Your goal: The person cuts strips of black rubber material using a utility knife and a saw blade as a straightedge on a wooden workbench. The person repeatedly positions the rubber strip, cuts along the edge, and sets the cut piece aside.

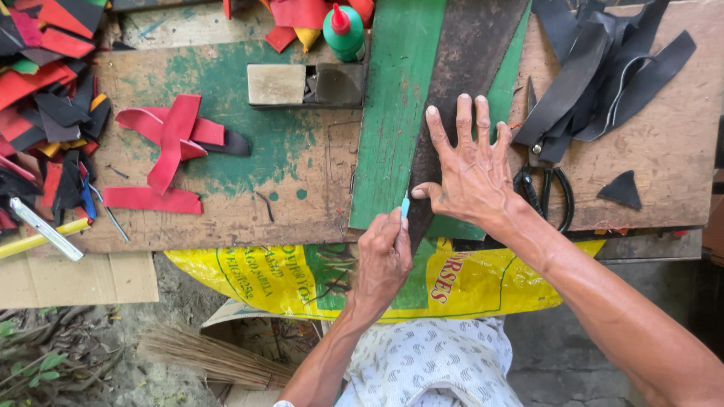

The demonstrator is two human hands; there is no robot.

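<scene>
Where the left hand [383, 260] grips, the blue tool [405, 205] mostly hides.

Bare bench [302, 173] left of hands — scissors [554, 197] crowd right.

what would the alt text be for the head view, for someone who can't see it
Seen from above, a person's right hand presses a dark rubber strip flat on a green board, while the left hand holds a small blue-tipped blade at the strip's edge. Red strips, black scissors and a green glue bottle lie on the worn wooden workbench.
</scene>
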